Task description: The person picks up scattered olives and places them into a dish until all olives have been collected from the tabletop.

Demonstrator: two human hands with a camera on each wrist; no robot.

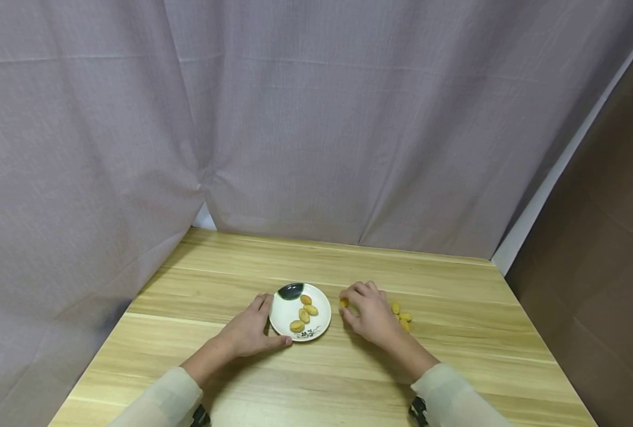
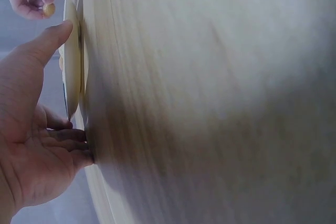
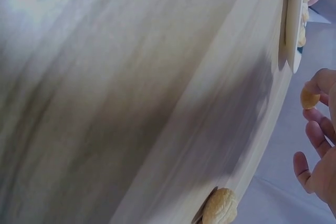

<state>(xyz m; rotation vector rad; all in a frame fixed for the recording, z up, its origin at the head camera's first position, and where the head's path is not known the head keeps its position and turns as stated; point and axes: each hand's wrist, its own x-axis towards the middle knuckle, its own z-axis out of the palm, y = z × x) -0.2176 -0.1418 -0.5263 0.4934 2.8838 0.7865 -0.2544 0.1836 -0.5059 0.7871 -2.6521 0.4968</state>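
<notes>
A small white plate (image 1: 277, 320) with a dark green patch and a floral mark lies on the table, bearing several yellow, oval pieces that look like dried fruit (image 1: 297, 326). My left hand (image 1: 249, 332) holds its left side, thumb at the near rim and fingers along the far left edge. Just right of the plate, my right hand (image 1: 372, 314) pinches one yellow dried fruit (image 3: 310, 98) between thumb and fingertip, above the table. Several more dried fruits (image 1: 405, 325) lie beside the right hand, partly behind it. One wrinkled dried fruit (image 3: 220, 206) shows low in the right wrist view.
The light wood-grain table (image 1: 316, 391) has its far edge against a grey curtain (image 1: 316, 148). Another curtain hangs at the left, and a brown cloth (image 1: 594, 267) stands along the right side.
</notes>
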